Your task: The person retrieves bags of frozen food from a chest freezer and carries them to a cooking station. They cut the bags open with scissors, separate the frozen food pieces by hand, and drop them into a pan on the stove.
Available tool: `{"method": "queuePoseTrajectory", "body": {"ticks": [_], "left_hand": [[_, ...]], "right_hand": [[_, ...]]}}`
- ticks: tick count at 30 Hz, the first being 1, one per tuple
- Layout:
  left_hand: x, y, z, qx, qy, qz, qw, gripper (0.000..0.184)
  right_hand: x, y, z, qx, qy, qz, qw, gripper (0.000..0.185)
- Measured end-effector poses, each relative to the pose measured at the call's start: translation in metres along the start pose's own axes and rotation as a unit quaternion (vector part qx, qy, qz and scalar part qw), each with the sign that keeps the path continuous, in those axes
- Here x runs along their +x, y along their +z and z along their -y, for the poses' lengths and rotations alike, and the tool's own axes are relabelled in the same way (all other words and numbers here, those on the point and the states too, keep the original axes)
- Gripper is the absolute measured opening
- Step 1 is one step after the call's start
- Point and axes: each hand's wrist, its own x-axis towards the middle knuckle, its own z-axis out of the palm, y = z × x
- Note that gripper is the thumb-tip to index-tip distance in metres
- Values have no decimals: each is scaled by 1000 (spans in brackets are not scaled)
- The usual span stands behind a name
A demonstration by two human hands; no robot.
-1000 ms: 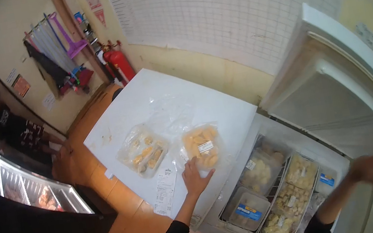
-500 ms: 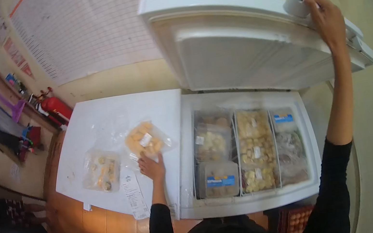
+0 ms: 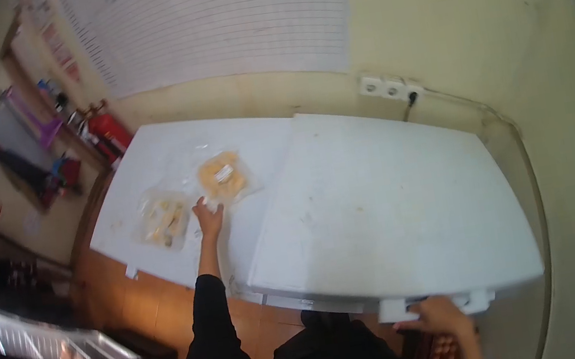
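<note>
My left hand (image 3: 209,220) is over the left lid, thumb and fingers apart, by the lower edge of a clear bag of pale yellow food pieces (image 3: 222,178). A small white patch shows between its fingertips; I cannot tell whether it is paper or plastic. Left of this hand sits a clear plastic pack of mixed food pieces (image 3: 164,220). My right hand (image 3: 435,315) is wrapped round the white handle (image 3: 395,310) at the front of the chest freezer's right lid (image 3: 389,201). That lid is down and hides the packs inside.
Behind the freezer, a plug sits in a wall socket strip (image 3: 391,87). A red fire extinguisher (image 3: 108,130) stands at the back left. A tray of eggs (image 3: 442,358) is low at the right front, and a glass-topped dark cabinet (image 3: 41,331) at the lower left.
The right lid has swung from raised to down, my right hand moving down with its handle. My left hand has shifted left along the bag's lower edge. The receipt is no longer plainly visible.
</note>
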Motion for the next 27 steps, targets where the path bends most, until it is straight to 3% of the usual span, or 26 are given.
{"method": "queuePoseTrajectory", "body": {"ticks": [2,5,7,8,10,11,13,16,17,23,27], "left_hand": [[-16,-24,-17,-17,26,-5,1000,45],[-40,-67,-53,-25,24,-6,999,31],[-58,-90,-72,-39,23,-24,999,25],[-70,-105,-86,-67,1,-32,997,21],[-91,-130,-80,-78,-27,-42,996,18],[-102,-137,-71,9,-22,-81,996,17],[-122,-142,-46,131,-62,-116,983,26],[-146,-146,-24,173,-139,-131,966,36],[-150,-146,-17,150,-140,-131,970,47],[-115,-133,-7,126,-152,-79,977,52],[-80,-107,12,147,-91,4,985,42]], "right_hand": [[14,46,-9,16,48,93,994,63],[39,134,-50,38,19,135,990,61],[55,188,-81,45,4,49,998,59],[64,179,-86,35,-14,59,998,59],[73,153,-75,-37,-17,185,982,57],[73,102,-42,42,18,244,969,52],[81,48,-6,105,-9,204,973,46],[125,17,30,49,-58,187,979,44],[150,22,31,19,-121,157,980,43],[293,-5,156,32,-256,88,962,28],[400,-2,250,128,-269,-104,949,25]]}}
